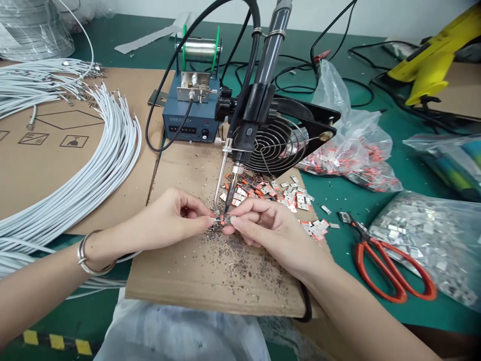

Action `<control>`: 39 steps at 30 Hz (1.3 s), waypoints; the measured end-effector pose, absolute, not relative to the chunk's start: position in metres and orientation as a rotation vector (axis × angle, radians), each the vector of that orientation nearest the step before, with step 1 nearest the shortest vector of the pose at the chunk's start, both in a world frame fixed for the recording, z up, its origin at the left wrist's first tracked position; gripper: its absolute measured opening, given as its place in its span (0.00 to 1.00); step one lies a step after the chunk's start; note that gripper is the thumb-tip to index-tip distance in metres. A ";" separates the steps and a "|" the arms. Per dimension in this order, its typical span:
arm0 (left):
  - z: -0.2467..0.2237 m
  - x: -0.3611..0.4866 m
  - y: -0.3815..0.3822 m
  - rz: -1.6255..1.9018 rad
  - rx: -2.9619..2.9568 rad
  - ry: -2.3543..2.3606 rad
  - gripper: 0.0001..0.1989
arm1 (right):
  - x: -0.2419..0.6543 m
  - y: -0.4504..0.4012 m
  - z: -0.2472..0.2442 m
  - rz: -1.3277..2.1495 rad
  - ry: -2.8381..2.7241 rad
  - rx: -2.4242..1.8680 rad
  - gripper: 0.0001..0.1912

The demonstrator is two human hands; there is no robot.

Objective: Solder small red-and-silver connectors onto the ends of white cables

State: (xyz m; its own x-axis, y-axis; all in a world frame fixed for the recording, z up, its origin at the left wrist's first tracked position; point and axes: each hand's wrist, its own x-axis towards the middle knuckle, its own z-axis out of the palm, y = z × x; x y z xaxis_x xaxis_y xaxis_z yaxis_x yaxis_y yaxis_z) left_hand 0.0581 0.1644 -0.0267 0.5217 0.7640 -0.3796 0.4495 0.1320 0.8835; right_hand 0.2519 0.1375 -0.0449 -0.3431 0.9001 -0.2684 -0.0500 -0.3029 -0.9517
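Under the tip of a stand-mounted soldering iron (pixel 232 189), my two hands almost meet. My left hand (pixel 182 220) pinches the thin end of a white cable (pixel 130 256), most of it hidden behind the hand and wrist. Between the thumb and fingers of my right hand (pixel 268 228) is a small USB connector (pixel 224 219) with orange plastic, partly covered by the fingertips. Cable end and connector come together right at the iron's tip; whether they are joined I cannot tell. A bent metal solder feed tube (pixel 220 180) ends just beside them.
Loose connectors (pixel 263 190) lie behind my right hand, near a fan (pixel 268 145). A blue solder feeder (pixel 190 123) carries a solder spool (pixel 199 50). Bundled white cables (pixel 108 165) fill the left. Orange-handled scissors (pixel 394 271) and a bag of metal shells (pixel 424 240) lie right.
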 end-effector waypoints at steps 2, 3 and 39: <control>-0.026 0.058 0.164 0.307 1.504 1.101 0.12 | 0.252 0.137 -0.045 1.732 -1.221 -1.160 0.10; -0.026 0.059 0.163 0.303 1.505 1.102 0.12 | 0.252 0.137 -0.046 1.732 -1.219 -1.156 0.10; -0.028 0.058 0.161 0.292 1.540 1.132 0.12 | 0.253 0.136 -0.048 1.722 -1.227 -1.134 0.09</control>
